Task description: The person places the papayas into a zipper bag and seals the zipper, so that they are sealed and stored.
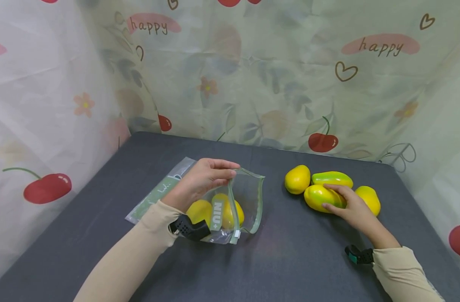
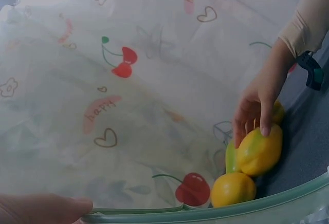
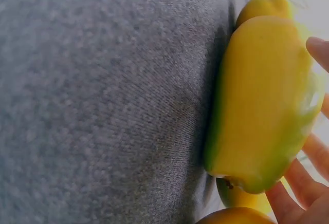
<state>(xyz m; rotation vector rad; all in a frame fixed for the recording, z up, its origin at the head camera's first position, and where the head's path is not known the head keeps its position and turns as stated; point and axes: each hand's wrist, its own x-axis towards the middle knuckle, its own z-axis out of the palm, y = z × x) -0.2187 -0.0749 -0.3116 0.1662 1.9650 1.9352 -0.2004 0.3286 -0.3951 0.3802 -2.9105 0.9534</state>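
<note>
My left hand (image 1: 203, 180) pinches the upper edge of a clear zip bag (image 1: 258, 201) with green print and a slider. The bag's mouth gapes toward the right. Two yellow fruits (image 1: 199, 212) show through its plastic. At the right, my right hand (image 1: 351, 205) has its thumb on the near side and its fingers over the far side of an oblong yellow-green fruit (image 3: 262, 106), which rests among the others on the table. Behind it lies a greener oblong fruit (image 1: 333, 179). Rounder yellow fruits lie left (image 1: 297, 179) and right (image 1: 369, 199) of it.
A dark grey cloth (image 1: 290, 260) covers the table. Printed curtains (image 1: 252, 84) hang round its back and sides. The bag's flat end (image 1: 154, 197) lies to the left, under my left wrist. Each wrist wears a black camera band.
</note>
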